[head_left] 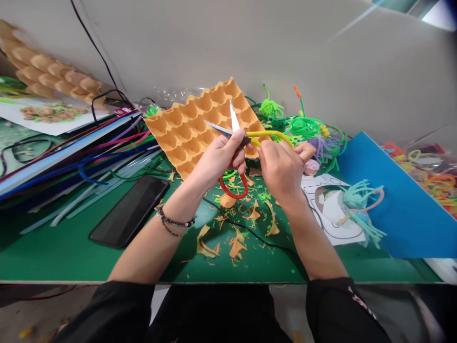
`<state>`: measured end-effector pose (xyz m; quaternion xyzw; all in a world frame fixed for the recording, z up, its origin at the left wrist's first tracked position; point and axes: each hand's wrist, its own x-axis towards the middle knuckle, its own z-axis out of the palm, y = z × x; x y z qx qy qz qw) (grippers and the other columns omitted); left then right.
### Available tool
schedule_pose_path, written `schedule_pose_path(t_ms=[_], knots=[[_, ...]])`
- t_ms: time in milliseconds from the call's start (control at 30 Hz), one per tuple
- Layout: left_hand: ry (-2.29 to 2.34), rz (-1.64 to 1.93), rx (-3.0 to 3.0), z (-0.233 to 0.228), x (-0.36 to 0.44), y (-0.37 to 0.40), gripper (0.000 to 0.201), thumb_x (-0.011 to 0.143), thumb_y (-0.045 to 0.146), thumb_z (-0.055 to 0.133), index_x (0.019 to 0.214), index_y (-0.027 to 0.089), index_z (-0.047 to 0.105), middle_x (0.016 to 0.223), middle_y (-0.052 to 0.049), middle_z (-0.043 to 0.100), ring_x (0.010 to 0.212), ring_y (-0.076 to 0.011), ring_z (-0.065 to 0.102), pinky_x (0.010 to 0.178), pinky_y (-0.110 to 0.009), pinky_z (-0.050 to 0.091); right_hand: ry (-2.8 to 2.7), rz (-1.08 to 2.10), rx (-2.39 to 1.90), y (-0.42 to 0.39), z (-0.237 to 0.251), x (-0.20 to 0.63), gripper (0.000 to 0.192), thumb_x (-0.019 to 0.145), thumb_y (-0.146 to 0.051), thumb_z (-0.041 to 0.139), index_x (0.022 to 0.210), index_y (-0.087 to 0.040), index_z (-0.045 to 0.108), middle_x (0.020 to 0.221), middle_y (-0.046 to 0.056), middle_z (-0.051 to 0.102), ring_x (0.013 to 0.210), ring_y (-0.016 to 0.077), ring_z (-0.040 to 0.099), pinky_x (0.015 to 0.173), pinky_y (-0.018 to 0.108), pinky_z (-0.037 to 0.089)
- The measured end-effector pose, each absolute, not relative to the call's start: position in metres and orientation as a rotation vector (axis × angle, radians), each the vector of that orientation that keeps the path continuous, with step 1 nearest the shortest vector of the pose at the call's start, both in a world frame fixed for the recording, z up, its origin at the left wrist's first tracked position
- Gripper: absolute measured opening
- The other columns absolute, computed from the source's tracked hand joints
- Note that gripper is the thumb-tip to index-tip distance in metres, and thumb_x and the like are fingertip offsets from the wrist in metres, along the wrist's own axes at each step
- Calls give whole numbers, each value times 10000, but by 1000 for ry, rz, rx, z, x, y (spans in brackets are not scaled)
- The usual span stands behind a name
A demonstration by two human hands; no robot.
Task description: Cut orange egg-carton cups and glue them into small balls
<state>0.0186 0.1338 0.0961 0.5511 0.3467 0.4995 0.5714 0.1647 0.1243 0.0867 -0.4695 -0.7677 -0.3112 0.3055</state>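
My left hand (224,155) is closed around the middle of a pair of scissors (233,116), near the pivot. The blades stand apart, tips pointing up and to the left. Below that hand hangs a red handle loop (233,195). A yellow loop (269,134) runs from the pivot to my right hand (282,166), whose fingers are curled on it; some fingertips are hidden. Behind the scissors leans an orange-tan egg tray (189,121) of moulded pulp. Cut scraps (237,245) of the same colour lie on the green table (200,271) under my hands.
On the left lie a black phone (130,209) and a bundle of pipe cleaners (103,147). Green pipe-cleaner pieces (303,126) pile up behind my right hand. A blue board (396,200) and a printed paper sheet (352,233) are at the right. A black cord (257,232) crosses the scraps.
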Motion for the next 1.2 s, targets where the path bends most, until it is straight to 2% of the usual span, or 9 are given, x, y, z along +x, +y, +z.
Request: schedule_pose_path(t_ms=[167, 367, 500, 633, 733, 900, 967, 1067, 1200], knots=[[813, 1216, 1342, 96, 18, 132, 426, 965, 419, 313, 697, 175, 538, 406, 71, 375, 348, -45, 467, 389, -153, 344, -2042, -714, -1236, 124, 91, 165, 329, 981, -235, 301, 799, -201, 573, 665, 13, 563, 703, 162, 528, 740, 353, 268], [813, 1220, 1335, 93, 19, 133, 452, 959, 413, 338, 618, 172, 511, 395, 61, 390, 346, -47, 474, 402, -153, 377, -2054, -771, -1206, 125, 89, 165, 321, 976, -222, 311, 781, -204, 566, 638, -5, 556, 670, 149, 530, 746, 345, 278], [786, 1222, 1342, 95, 18, 132, 428, 955, 430, 350, 730, 155, 588, 414, 60, 423, 367, -55, 515, 429, -154, 413, -2022, -801, -1188, 127, 89, 166, 328, 982, -238, 308, 770, -204, 555, 644, -9, 571, 666, 146, 534, 739, 339, 273], [765, 1181, 1400, 96, 13, 132, 479, 943, 488, 330, 896, 134, 650, 554, 3, 574, 551, -92, 633, 544, -180, 497, -1968, -841, -1137, 127, 93, 173, 308, 989, -277, 315, 827, -202, 567, 683, -7, 605, 697, 148, 550, 752, 344, 266], [696, 1182, 1444, 93, 8, 133, 469, 907, 518, 404, 937, 135, 672, 723, -56, 674, 754, -137, 676, 689, -226, 540, -1933, -833, -1136, 128, 97, 179, 290, 987, -292, 319, 892, -207, 579, 745, -1, 633, 728, 151, 563, 765, 345, 269], [601, 1230, 1499, 87, 8, 137, 389, 827, 508, 560, 955, 157, 668, 920, -71, 692, 902, -158, 647, 813, -263, 520, -1908, -753, -1131, 128, 97, 181, 273, 982, -285, 326, 870, -199, 560, 722, -13, 640, 659, 135, 564, 697, 319, 261], [608, 1326, 1479, 87, 11, 137, 387, 831, 497, 556, 1024, 172, 639, 938, -55, 673, 878, -137, 632, 793, -246, 512, -1924, -709, -1120, 126, 97, 178, 269, 979, -288, 334, 854, -196, 553, 717, -19, 643, 636, 128, 558, 684, 312, 257], [568, 1464, 1451, 86, 16, 136, 344, 847, 453, 543, 1086, 213, 606, 862, -7, 625, 699, -82, 575, 644, -191, 480, -2007, -590, -1131, 122, 96, 173, 278, 978, -311, 340, 849, -197, 558, 712, -24, 645, 624, 126, 548, 680, 306, 261], [648, 1596, 1374, 87, 22, 133, 276, 884, 418, 466, 836, 207, 637, 676, 14, 537, 560, -74, 485, 509, -187, 408, -2121, -460, -1120, 118, 93, 166, 253, 974, -291, 351, 905, -189, 573, 805, -3, 670, 697, 133, 569, 690, 302, 295]])
